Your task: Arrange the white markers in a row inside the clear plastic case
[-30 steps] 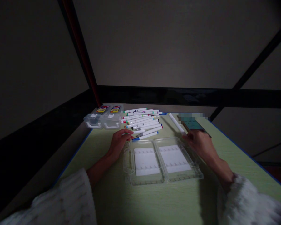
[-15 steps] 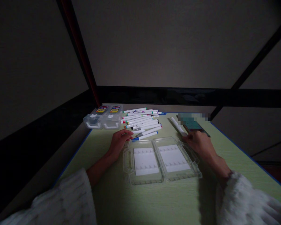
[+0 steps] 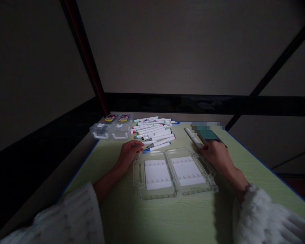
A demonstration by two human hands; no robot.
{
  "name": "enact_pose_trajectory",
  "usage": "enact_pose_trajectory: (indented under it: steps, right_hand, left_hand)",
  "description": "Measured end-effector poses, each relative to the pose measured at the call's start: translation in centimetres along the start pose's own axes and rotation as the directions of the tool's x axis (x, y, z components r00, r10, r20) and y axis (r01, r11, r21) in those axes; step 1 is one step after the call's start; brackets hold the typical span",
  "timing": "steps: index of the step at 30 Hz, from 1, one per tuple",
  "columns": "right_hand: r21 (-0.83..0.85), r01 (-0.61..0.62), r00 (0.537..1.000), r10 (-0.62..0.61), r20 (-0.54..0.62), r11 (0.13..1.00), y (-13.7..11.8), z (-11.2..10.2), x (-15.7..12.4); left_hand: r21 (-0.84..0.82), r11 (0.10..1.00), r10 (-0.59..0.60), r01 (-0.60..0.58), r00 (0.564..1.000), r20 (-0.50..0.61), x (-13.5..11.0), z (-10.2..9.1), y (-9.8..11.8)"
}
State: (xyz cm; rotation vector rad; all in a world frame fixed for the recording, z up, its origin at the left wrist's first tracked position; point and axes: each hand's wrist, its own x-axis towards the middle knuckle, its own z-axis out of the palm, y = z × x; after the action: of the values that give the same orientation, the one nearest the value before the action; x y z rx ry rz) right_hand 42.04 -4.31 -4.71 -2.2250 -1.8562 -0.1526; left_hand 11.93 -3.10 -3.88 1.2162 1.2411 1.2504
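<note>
A clear plastic marker case [image 3: 176, 169] lies unfolded on the table, with a white sheet and rows of small notches in each half. My left hand [image 3: 129, 152] is beyond its left half, thumb and fingers pinched on the end of a white marker [image 3: 149, 142]. A blue-capped marker [image 3: 157, 147] lies just in front of those fingertips. Past the case's right half, my right hand [image 3: 215, 153] has its fingers closed around the near end of a white pen-like stick [image 3: 191, 136]. Its far end points away from me, beside a phone [image 3: 208, 134].
Several white markers with coloured caps [image 3: 152, 128] lie in a loose pile at the table's far middle. Two closed clear cases [image 3: 120, 130] with handles stand left of them. The pale green table [image 3: 157, 220] has blue edging, and a wall rises behind it.
Both hands keep their places and grips. The whole view has shifted very slightly; nothing else visibly differs.
</note>
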Motion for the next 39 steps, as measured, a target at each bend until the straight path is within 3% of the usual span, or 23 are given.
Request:
enact_pose_trajectory:
  steps: [32,39]
  right_hand:
    - [-0.031,0.049,0.999,-0.049,-0.015,0.998,0.32,-0.15,-0.12]
    - [-0.009,0.089,0.99,-0.09,-0.104,0.996,-0.12,-0.7,-0.37]
  left_hand:
    - [-0.006,1.0,0.016,-0.016,0.999,0.033,0.2,-0.01,-0.32]
    - [0.098,0.995,0.03,-0.03,1.0,-0.001,0.31,-0.19,-0.29]
